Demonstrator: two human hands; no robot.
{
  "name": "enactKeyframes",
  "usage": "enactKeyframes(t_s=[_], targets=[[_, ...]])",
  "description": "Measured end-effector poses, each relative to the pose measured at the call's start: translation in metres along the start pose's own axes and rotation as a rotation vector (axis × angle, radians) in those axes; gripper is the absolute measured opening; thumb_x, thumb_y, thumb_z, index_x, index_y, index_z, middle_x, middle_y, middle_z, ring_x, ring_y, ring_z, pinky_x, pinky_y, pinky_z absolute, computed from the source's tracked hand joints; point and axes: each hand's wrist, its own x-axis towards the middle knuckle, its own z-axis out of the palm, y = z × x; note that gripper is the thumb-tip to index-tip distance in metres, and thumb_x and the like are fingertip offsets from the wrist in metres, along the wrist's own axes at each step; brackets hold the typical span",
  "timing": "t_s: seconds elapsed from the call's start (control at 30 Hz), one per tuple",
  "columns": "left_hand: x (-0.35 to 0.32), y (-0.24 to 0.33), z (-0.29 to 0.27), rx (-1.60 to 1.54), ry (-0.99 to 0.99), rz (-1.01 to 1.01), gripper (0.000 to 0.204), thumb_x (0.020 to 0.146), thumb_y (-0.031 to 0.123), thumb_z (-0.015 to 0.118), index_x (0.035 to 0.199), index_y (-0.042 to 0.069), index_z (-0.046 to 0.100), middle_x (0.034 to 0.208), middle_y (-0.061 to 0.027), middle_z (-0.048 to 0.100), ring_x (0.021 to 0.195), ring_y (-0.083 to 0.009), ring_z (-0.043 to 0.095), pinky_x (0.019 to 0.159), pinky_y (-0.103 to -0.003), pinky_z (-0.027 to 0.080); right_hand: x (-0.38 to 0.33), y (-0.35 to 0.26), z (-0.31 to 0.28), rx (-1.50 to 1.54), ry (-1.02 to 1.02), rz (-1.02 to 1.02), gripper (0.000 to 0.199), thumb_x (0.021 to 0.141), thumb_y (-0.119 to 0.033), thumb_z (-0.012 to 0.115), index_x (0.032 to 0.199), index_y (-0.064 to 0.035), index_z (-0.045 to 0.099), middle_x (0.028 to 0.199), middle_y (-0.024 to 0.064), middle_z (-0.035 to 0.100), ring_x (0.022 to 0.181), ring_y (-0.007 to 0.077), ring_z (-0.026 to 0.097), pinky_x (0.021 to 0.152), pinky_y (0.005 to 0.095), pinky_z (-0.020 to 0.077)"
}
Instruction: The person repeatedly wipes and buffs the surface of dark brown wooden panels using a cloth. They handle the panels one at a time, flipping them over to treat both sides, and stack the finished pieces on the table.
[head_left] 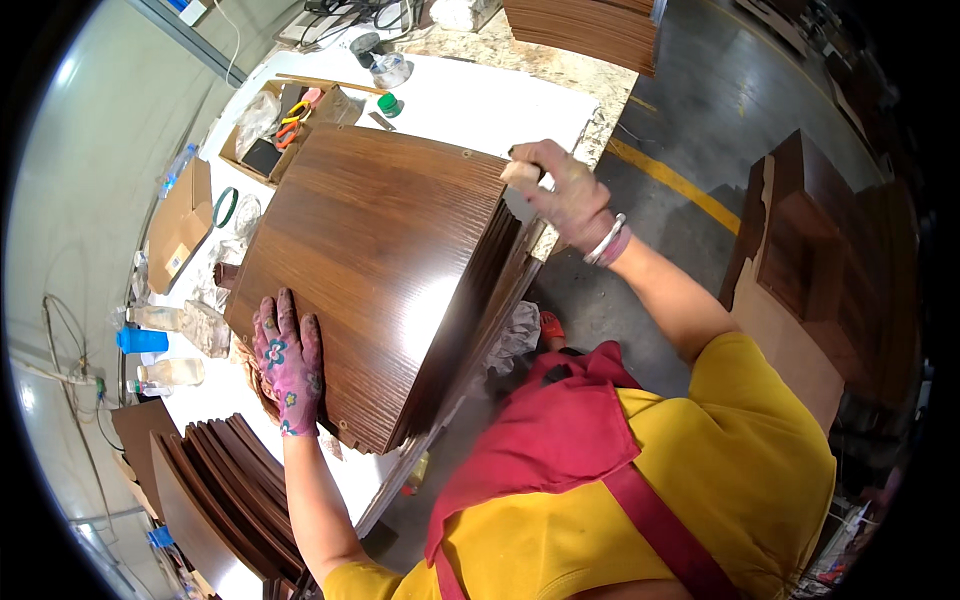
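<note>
A stack of curved dark-brown wood-grain panels (370,230) lies on the white-covered table in front of me. My left hand (290,365), in a pink flowered glove, rests flat on the top panel near its left edge, with its fingers stretched out. At the panel's far right corner, my right hand (568,195) is closed on a small pale block (521,175). That hand wears a stained pinkish glove, and a light bracelet circles the wrist. The block is at the panel's edge; whether it touches the wood I cannot tell.
An open cardboard box (335,108) holds orange-handled scissors and plastic bags. Nearby are a green cap (389,104), a tape roll (226,207) and several bottles (172,372). More panels stand at lower left (220,480) and far back (585,30). Brown furniture (810,250) stands right.
</note>
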Motion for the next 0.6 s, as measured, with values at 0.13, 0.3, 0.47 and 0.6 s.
enactKeyframes(t_s=[0.13, 0.3, 0.47, 0.6], targets=[[-0.002, 0.000, -0.002, -0.027, 0.006, 0.013, 0.052, 0.098, 0.035, 0.047, 0.143, 0.010, 0.042, 0.145, -0.0188, 0.041, 0.136, -0.0378, 0.033, 0.112, -0.047, 0.025, -0.018, -0.020, 0.007, -0.061, -0.109, 0.021, 0.022, 0.089, -0.024, 0.065, 0.104, -0.0077, 0.063, 0.095, 0.0128, 0.063, 0.086, 0.0282, 0.064, 0.079, 0.0351, 0.0513], [-0.002, 0.001, -0.002, -0.053, 0.022, 0.015, 0.052, 0.098, 0.036, 0.047, 0.143, 0.010, 0.043, 0.145, -0.0191, 0.041, 0.136, -0.0384, 0.033, 0.112, -0.047, 0.025, 0.008, -0.006, -0.006, -0.045, -0.003, 0.010, 0.028, 0.089, -0.024, 0.065, 0.109, -0.0043, 0.061, 0.096, 0.0102, 0.064, 0.087, 0.0198, 0.062, 0.079, 0.0327, 0.0503], [0.000, -0.005, 0.007, -0.029, 0.050, 0.022, 0.052, 0.098, 0.038, 0.047, 0.142, 0.012, 0.043, 0.145, -0.0185, 0.041, 0.135, -0.0382, 0.035, 0.111, -0.048, 0.027, -0.016, -0.009, 0.020, -0.101, 0.040, -0.115, 0.021, 0.087, -0.021, 0.066, 0.102, -0.0090, 0.060, 0.094, 0.0123, 0.064, 0.084, 0.0294, 0.065, 0.075, 0.0373, 0.0516], [-0.005, -0.010, 0.008, -0.058, 0.074, 0.032, 0.052, 0.098, 0.040, 0.046, 0.142, 0.012, 0.044, 0.144, -0.0176, 0.042, 0.134, -0.0387, 0.036, 0.111, -0.047, 0.028, -0.064, -0.049, 0.047, -0.268, -0.017, -0.320, 0.016, 0.089, -0.025, 0.061, 0.101, -0.0136, 0.058, 0.089, 0.0102, 0.059, 0.078, 0.0309, 0.062, 0.067, 0.0413, 0.0512]])
